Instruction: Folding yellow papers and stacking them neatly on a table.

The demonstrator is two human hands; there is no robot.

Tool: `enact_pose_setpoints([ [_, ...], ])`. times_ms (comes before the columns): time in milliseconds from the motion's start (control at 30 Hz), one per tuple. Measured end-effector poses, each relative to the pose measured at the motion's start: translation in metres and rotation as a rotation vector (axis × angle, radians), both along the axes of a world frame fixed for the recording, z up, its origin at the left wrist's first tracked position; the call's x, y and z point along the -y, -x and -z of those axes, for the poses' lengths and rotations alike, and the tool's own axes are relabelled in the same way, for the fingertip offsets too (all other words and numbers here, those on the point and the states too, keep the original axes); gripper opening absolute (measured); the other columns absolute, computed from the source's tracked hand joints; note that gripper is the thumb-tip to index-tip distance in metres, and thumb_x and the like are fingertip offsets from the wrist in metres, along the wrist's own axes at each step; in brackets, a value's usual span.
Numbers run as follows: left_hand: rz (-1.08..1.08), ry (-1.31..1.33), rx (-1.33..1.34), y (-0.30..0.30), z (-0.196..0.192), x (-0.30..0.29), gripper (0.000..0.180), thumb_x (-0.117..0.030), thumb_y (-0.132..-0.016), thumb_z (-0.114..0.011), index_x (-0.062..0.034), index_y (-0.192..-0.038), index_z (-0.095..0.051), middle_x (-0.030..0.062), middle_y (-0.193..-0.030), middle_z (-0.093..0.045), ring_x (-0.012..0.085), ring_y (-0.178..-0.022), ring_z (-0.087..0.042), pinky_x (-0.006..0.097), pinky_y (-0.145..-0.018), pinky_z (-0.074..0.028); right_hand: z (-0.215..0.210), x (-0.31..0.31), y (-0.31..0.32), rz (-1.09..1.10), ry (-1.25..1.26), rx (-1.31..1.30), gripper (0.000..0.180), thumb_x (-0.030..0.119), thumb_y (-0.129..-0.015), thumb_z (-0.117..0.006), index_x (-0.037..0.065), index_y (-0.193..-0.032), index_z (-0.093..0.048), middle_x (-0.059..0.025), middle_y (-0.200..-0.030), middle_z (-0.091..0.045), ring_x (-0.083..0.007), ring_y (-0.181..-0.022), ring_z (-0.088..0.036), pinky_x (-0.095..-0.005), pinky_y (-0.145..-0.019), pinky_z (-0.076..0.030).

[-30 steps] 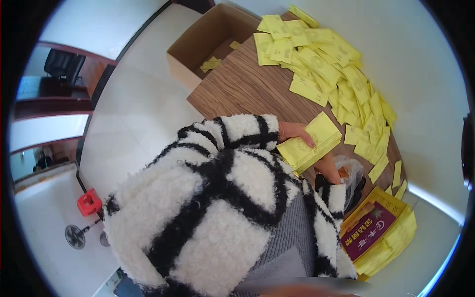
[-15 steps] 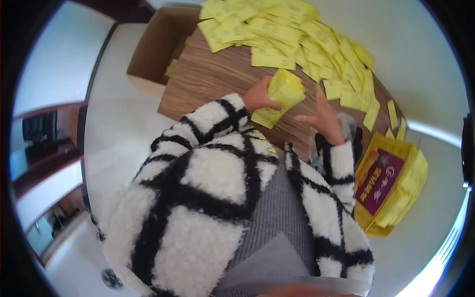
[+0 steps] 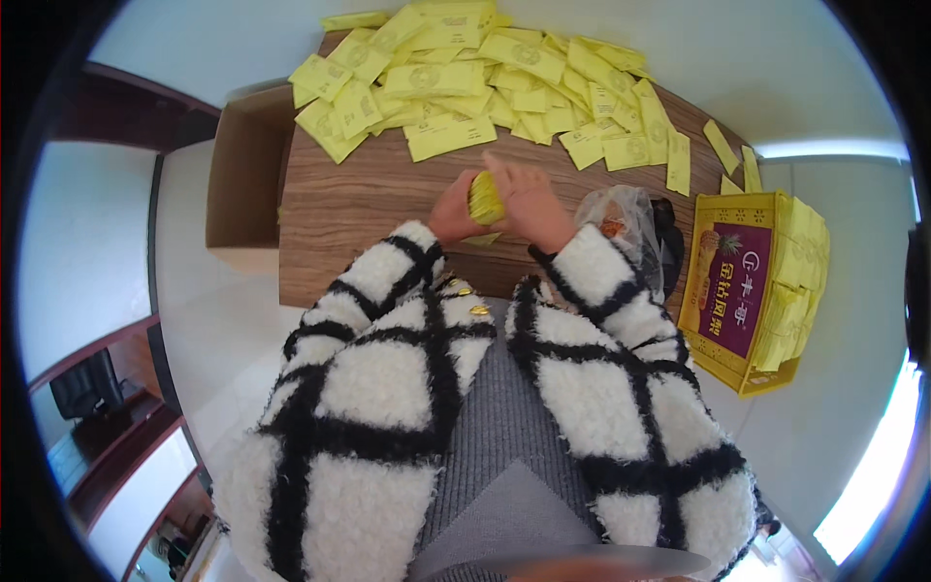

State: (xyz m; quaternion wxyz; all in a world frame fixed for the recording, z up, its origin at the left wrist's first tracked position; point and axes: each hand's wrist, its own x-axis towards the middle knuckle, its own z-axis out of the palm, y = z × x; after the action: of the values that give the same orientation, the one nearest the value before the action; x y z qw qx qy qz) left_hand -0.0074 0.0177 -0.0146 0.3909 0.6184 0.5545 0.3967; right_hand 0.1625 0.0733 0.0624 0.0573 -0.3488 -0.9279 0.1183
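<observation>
A thick stack of yellow paper packets [image 3: 486, 200] is held upright over the near part of the table, with its narrow edges facing up. My left hand [image 3: 453, 209] is wrapped round the stack's left side. On the right side my right hand [image 3: 529, 201] presses against it, fingers close together and reaching over its far end. Part of the stack is hidden behind the fingers. Just below the hands a yellow packet [image 3: 482, 239] shows partly. A large loose heap of similar yellow packets [image 3: 432, 80] spreads along the far side of the wooden table [image 3: 335, 223].
An open cardboard box [image 3: 242, 184] stands against the table's left side. On the right are a clear plastic bag [image 3: 621, 218] with reddish contents, a dark object [image 3: 667, 238], and a yellow crate [image 3: 703, 364] with a purple panel, packed with yellow packets [image 3: 793, 281].
My right hand, open and apart from the stack before, has come in against its right side. My left hand still holds the stack. The view has shifted, bringing the crate and heap round.
</observation>
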Motion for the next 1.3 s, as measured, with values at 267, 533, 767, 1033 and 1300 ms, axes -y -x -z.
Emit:
enact_pose_setpoints([
  [267, 0.017, 0.031, -0.021, -0.019, 0.005, -0.018, 0.081, -0.032, -0.061, -0.091, -0.0046, -0.123, -0.047, 0.0158, -0.112, -0.059, 0.0313, -0.104, -0.06, 0.039, -0.087, -0.048, 0.006, -0.016, -0.019, 0.02, -0.083, -0.106, 0.089, 0.034, -0.054, -0.087, 0.005, -0.128, -0.048, -0.0098, -0.109, -0.057, -0.0281, -0.104, -0.058, -0.0456, -0.091, -0.041],
  [533, 0.053, -0.02, -0.07, -0.032, 0.004, -0.02, 0.084, -0.03, -0.06, -0.093, -0.0051, -0.126, -0.046, 0.0134, -0.116, -0.058, 0.0295, -0.109, -0.058, 0.039, -0.091, -0.048, 0.018, -0.014, -0.024, 0.002, 0.001, -0.048, 0.074, 0.034, -0.057, -0.086, 0.008, -0.116, -0.051, -0.0121, -0.122, -0.055, -0.0317, -0.116, -0.054, -0.0538, -0.103, -0.035],
  [767, 0.011, -0.072, -0.143, -0.026, 0.02, -0.019, 0.076, -0.032, -0.059, -0.09, -0.0044, -0.116, -0.049, 0.0178, -0.105, -0.061, 0.0376, -0.101, -0.06, 0.044, -0.084, -0.049, 0.029, -0.013, -0.013, -0.021, -0.008, -0.092, 0.068, 0.03, -0.06, -0.083, 0.009, -0.117, -0.051, -0.0096, -0.108, -0.06, -0.0307, -0.103, -0.06, -0.0514, -0.09, -0.044],
  [1033, 0.006, 0.02, -0.324, -0.003, 0.028, 0.001, 0.08, -0.037, -0.059, -0.088, -0.0044, -0.121, -0.049, 0.019, -0.11, -0.062, 0.0386, -0.105, -0.059, 0.046, -0.089, -0.048, 0.04, -0.003, 0.008, -0.055, 0.117, -0.067, 0.057, 0.027, -0.062, -0.082, 0.01, -0.107, -0.051, -0.0101, -0.099, -0.061, -0.0319, -0.093, -0.063, -0.0451, -0.074, -0.05],
  [1300, 0.081, -0.13, -0.244, 0.024, 0.005, 0.016, 0.074, -0.031, -0.065, -0.082, -0.0031, -0.124, -0.049, 0.0175, -0.118, -0.057, 0.0382, -0.115, -0.051, 0.042, -0.101, -0.04, 0.037, 0.002, 0.016, -0.012, 0.149, -0.047, 0.06, 0.027, -0.06, -0.084, 0.01, -0.106, -0.05, -0.0116, -0.1, -0.062, -0.0327, -0.094, -0.063, -0.0452, -0.074, -0.05],
])
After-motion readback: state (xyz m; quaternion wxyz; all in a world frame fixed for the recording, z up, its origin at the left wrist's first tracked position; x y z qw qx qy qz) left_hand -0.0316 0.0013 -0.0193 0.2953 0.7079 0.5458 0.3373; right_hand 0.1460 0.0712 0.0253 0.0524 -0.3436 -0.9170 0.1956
